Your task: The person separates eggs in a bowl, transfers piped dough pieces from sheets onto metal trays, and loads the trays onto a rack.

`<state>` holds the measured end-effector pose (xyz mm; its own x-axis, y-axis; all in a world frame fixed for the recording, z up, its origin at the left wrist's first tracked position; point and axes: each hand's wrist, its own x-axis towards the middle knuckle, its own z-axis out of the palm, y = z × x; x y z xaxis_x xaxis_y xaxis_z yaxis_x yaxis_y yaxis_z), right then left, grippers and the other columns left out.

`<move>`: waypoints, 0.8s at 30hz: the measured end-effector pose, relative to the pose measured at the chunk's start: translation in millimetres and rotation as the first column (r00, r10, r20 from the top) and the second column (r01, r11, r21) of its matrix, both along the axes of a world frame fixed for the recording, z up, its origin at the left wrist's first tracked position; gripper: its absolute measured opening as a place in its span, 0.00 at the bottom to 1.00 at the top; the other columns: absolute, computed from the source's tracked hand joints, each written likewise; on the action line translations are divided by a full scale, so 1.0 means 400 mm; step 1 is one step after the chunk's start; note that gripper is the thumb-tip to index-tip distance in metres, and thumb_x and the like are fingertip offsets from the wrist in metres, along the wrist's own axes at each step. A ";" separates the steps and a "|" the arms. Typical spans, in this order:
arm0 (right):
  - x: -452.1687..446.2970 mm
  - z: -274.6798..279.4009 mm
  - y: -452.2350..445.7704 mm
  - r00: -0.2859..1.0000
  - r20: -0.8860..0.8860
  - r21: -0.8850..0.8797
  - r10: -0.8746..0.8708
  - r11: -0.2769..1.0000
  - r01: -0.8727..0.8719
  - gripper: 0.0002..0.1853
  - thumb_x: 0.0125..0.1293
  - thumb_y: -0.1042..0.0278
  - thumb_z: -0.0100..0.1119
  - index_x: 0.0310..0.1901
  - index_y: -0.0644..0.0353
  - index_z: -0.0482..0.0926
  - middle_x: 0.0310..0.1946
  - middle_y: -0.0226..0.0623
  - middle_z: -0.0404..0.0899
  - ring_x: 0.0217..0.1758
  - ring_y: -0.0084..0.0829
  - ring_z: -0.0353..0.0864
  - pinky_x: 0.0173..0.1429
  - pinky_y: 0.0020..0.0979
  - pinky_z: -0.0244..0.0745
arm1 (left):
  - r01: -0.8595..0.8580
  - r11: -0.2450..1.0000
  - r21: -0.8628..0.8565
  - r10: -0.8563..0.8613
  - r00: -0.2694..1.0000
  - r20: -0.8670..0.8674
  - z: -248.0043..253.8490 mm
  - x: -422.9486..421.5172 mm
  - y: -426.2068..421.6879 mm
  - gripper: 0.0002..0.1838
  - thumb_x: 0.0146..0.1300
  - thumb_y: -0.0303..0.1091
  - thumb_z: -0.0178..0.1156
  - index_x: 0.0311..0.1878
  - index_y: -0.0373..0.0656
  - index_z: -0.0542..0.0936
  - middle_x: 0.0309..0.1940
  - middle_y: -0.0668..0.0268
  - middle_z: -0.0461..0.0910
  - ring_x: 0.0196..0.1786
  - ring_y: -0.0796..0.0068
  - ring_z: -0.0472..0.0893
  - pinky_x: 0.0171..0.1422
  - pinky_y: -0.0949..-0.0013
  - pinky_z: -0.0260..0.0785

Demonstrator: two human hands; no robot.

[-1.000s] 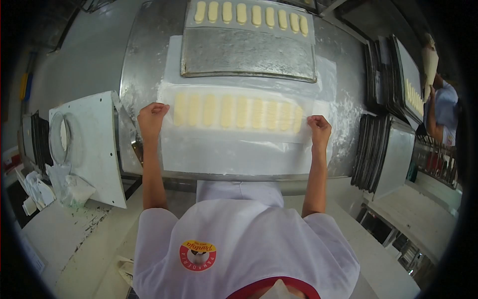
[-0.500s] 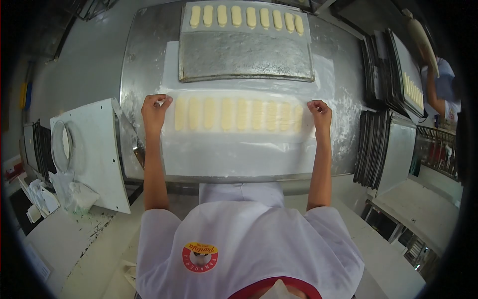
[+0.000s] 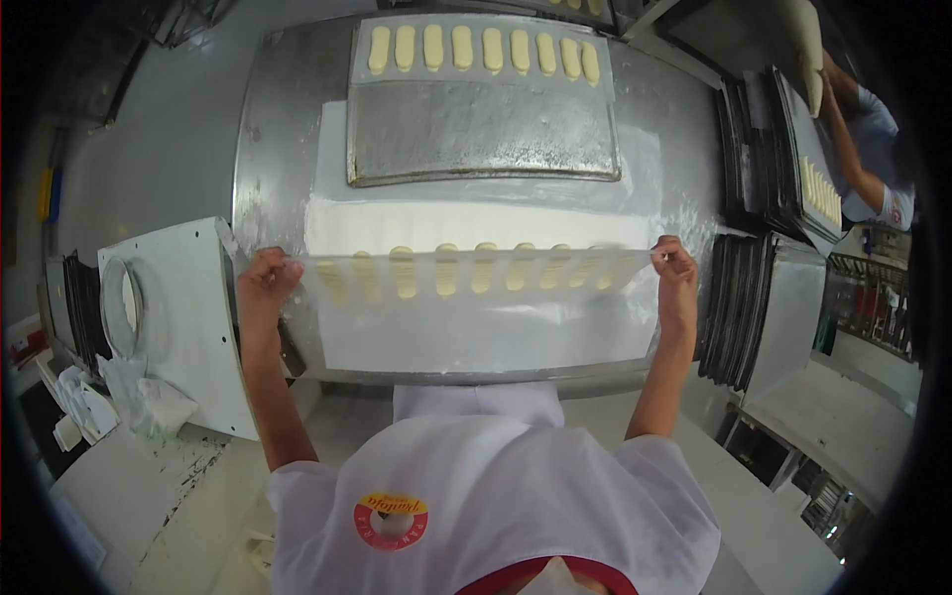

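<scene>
My left hand (image 3: 268, 275) pinches the left corner of a thin, translucent paper sheet (image 3: 424, 270). At the opposite corner, my right hand (image 3: 675, 259) has its fingers closed on the same sheet. The sheet is stretched between both hands, its edge raised toward me. A row of pale yellow dough fingers (image 3: 485, 270) shows at the sheet, blurred through the paper at the ends. Beyond the raised edge lies a white, powdery-looking band (image 3: 466, 224). Under all this is a larger white sheet (image 3: 476, 337) on the metal table (image 3: 283, 119).
At the back stands a metal baking tray (image 3: 481, 129) with a row of piped dough fingers (image 3: 462, 47) on paper. Stacked dark trays (image 3: 734, 307) stand to the right. Another person's arm (image 3: 851, 149) holds a piping bag (image 3: 808, 50). A white board (image 3: 174, 317) stands left.
Both hands have moved apart and toward me, lifting the sheet's edge, which lay flat before. The white band has come into view behind it. The other person's arm and piping bag have shifted.
</scene>
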<state>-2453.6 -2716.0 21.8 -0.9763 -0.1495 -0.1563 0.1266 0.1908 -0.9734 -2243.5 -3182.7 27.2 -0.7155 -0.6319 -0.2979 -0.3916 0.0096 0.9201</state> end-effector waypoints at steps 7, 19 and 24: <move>-0.266 0.059 -0.046 0.971 -0.239 -0.083 0.020 0.996 -0.041 0.02 0.57 0.76 0.60 0.30 0.59 0.77 0.32 0.25 0.69 0.40 0.21 0.65 0.54 0.25 0.55 | 0.023 0.974 -0.224 -0.079 0.967 -0.243 0.045 -0.296 -0.082 0.07 0.48 0.24 0.68 0.31 0.36 0.80 0.34 0.70 0.75 0.32 0.82 0.65 0.40 0.77 0.59; -0.361 -0.310 -0.038 0.957 -0.188 0.346 0.221 0.927 -0.146 0.09 0.52 0.83 0.59 0.35 0.61 0.79 0.35 0.29 0.74 0.35 0.20 0.67 0.41 0.21 0.64 | 0.155 0.894 -0.420 -0.178 0.984 -0.016 -0.275 -0.353 -0.064 0.09 0.47 0.25 0.69 0.32 0.39 0.80 0.27 0.71 0.78 0.25 0.80 0.69 0.32 0.74 0.64; -0.336 -0.228 -0.090 0.995 -0.093 0.469 0.043 0.883 0.005 0.19 0.50 0.81 0.59 0.47 0.61 0.76 0.34 0.33 0.78 0.38 0.24 0.76 0.46 0.25 0.70 | 0.135 0.835 -0.534 -0.041 0.982 0.184 -0.262 -0.334 -0.027 0.15 0.47 0.26 0.67 0.40 0.40 0.79 0.28 0.64 0.80 0.31 0.69 0.79 0.38 0.68 0.70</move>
<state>-2588.1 -2751.9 -69.5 -0.9880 -0.1013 -0.1170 0.0276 0.6287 -0.7772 -2377.1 -3193.5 -77.5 -0.7488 -0.6615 -0.0401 -0.5044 0.5297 0.6819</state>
